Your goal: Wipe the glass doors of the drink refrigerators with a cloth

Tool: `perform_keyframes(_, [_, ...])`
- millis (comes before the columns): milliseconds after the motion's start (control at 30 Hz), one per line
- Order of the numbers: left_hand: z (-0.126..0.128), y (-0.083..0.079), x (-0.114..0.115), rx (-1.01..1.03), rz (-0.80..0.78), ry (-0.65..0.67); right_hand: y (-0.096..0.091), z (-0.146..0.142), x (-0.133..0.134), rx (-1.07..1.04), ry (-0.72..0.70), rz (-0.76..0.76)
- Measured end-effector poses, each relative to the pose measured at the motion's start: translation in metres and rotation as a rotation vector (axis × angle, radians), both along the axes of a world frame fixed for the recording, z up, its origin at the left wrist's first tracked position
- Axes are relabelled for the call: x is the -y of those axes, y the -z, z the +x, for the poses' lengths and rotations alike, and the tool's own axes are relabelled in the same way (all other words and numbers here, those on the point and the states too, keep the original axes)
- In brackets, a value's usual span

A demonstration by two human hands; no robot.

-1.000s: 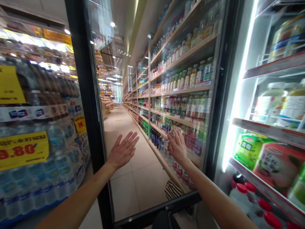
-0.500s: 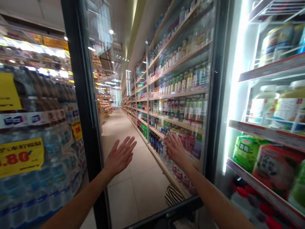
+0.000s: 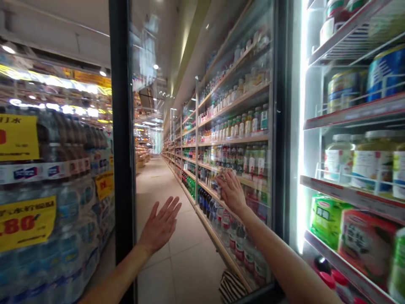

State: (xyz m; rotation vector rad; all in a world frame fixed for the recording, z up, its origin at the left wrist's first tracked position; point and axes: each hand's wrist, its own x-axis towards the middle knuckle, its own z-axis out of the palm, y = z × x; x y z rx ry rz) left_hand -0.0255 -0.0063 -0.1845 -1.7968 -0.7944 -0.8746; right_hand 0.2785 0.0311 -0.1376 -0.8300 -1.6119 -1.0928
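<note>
A: Largest first. What is in view?
B: Tiled aisle floor (image 3: 183, 266), running into the distance. Along its right side, a long run of shelves (image 3: 234, 142) crowded with bottles, seen behind glass. Near right, a lit fridge (image 3: 354, 196), its shelves stocked. Near left, a stack of bottles (image 3: 72, 211) in rows.
A: Next size down?
B: A glass door (image 3: 177, 181) with a black frame, standing between stack and fridge, straight ahead of the person.
A: Smaller items?
B: A red pack (image 3: 367, 253) and a green pack (image 3: 327, 221), side by side on a fridge shelf. A yellow price sign (image 3: 25, 223) on the stack. Something striped (image 3: 231, 287), black and pale, low behind the pane; type unclear.
A: Hands?
B: Well apart from each other. Left hand (image 3: 160, 226): holding nothing, fingers extended, before the pane; contact cannot be told. Right hand (image 3: 232, 192): higher, fingers curved over a cloth.
A: And the cloth (image 3: 231, 172)?
B: Smallest noted. Pale, crumpled, held under the right hand at the glass.
</note>
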Motion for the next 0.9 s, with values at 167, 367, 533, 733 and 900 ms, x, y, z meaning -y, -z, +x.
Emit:
perform_keyframes(167, [0.002,0.002,-0.002,0.008,0.011,0.016,-0.043,0.025,-0.014,-0.472,0.066,0.127])
perform_keyframes(367, [-0.001,-0.001,0.004,-0.016,-0.007,0.023,-0.04,-0.033,0.003,0.126,0.003,0.053])
perform_keyframes(533, [-0.019,-0.021,0.013,-0.074,0.015,0.022,-0.069,-0.045,0.003,0.058,0.004,0.138])
perform_keyframes(733, [-0.027,-0.037,0.027,0.16,0.017,-0.085,-0.083,-0.08,0.0,0.011,-0.034,0.144])
perform_keyframes(900, [-0.03,-0.013,0.039,0.104,0.002,-0.113,-0.059,-0.127,0.012,0.506,-0.119,0.101])
